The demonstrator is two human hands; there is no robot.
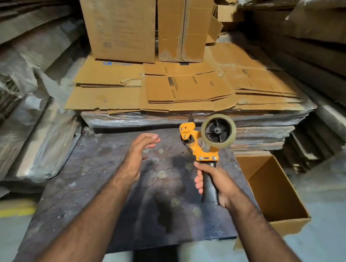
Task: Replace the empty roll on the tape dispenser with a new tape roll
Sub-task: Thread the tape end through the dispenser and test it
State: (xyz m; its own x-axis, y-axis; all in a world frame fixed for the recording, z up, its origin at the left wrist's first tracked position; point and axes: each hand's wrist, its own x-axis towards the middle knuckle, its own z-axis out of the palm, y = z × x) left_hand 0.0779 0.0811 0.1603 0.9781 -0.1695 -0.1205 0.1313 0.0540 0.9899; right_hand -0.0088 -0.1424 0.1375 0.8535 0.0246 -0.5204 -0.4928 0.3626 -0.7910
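Single head-worn view, wide-angle; looks forward and down over both forearms; dark board [97,187] close below centre frame; flattened cartons [170,86] farther off, upper centre; edges curve.

Orange tape dispenser [199,146] held upright in the air, black handle down, clear tape roll [218,130] seated on its black hub at upper right, orange guard plate at upper left
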